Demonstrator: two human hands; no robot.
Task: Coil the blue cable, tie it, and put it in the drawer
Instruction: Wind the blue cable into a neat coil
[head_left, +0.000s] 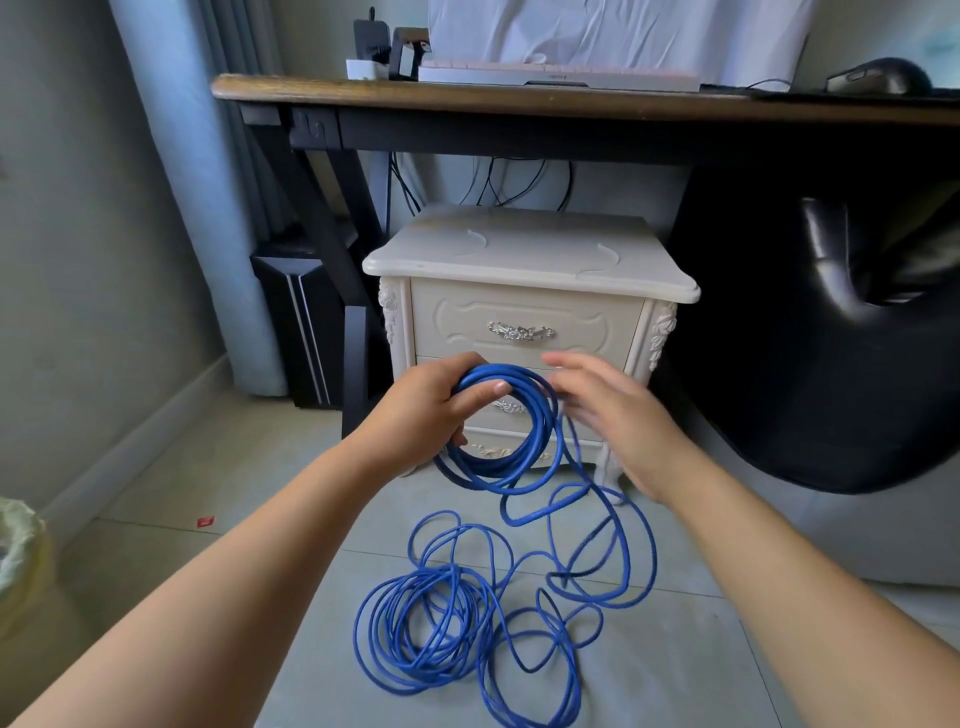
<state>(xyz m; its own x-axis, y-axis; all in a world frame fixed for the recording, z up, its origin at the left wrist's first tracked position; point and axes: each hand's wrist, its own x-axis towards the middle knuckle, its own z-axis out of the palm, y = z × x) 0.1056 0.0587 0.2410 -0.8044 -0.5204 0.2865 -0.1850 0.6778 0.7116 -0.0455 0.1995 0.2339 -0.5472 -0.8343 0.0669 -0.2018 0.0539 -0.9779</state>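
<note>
Two bare hands were in front of a white bedside cabinet (530, 254) that stood on the tiled floor (675, 654) under a wooden desk (467, 97). The left hand (431, 405) gripped the blue cable (511, 375): its fingers were curled round several turns wound into a round coil, and the thumb lay across the top of this coil. The coil hung upright from that hand, in front of the lower part of the cabinet and above the floor. The right hand (605, 410) was just beside the coil on its right side, with the fingers stretched out and not curled. These fingers were blurred, so I cannot tell if they touched a strand.

From the coil the cable dropped to the floor. There it lay in wide loose loops in the middle, and in a second, denser pile of rings nearer to the person.

The upper drawer (524, 312) of the cabinet was closed, and its silver handle (519, 331) was free. The drawer below it was mostly hidden behind the hands.

A keyboard (556, 76) and a black mouse (878, 78) were on the desk. A black chair (831, 374) stood to the right of the cabinet and a dark computer case (296, 322) to its left. A small red scrap (205, 521) lay on the floor near the left wall.
</note>
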